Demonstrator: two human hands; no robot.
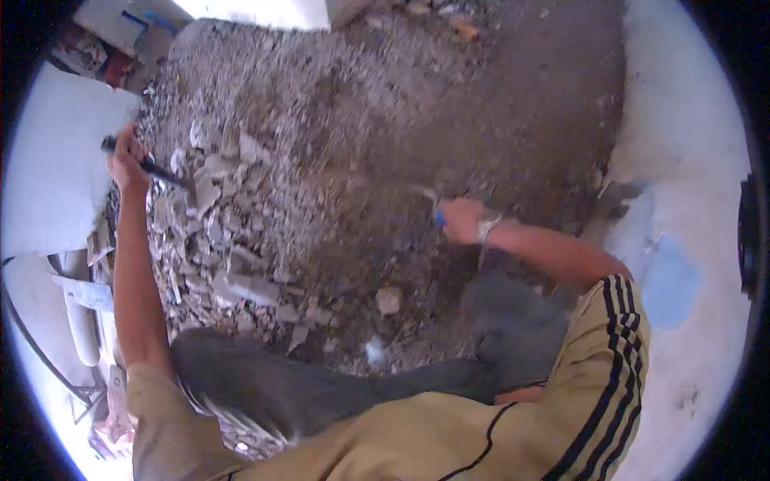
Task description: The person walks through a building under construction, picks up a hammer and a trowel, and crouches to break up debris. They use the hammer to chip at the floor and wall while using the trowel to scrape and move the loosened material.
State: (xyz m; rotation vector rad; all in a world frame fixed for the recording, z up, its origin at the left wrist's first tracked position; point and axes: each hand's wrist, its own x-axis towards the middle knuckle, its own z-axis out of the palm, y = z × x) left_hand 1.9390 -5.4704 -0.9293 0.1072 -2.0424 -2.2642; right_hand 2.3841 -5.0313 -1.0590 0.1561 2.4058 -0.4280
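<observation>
My left hand (128, 164), out at the left, is closed around a black-handled tool (164, 172). Its far end reaches over the heap of broken rubble (220, 208), where I cannot tell its exact kind. Near the middle, my right hand (463, 220) grips a blue-handled trowel (431, 193) pointing left. Motion smears the trowel's blade above the loose grey-brown soil (385, 136). A pale round stone (388, 301) lies on the ground below the right hand.
Pale walls flank the ground, the left wall (60, 160) and the right wall (682, 144), which has a light blue patch (672, 280). A white block (265, 11) stands at the far edge. My bent legs (297, 381) cross the near side. Assorted items lean at lower left.
</observation>
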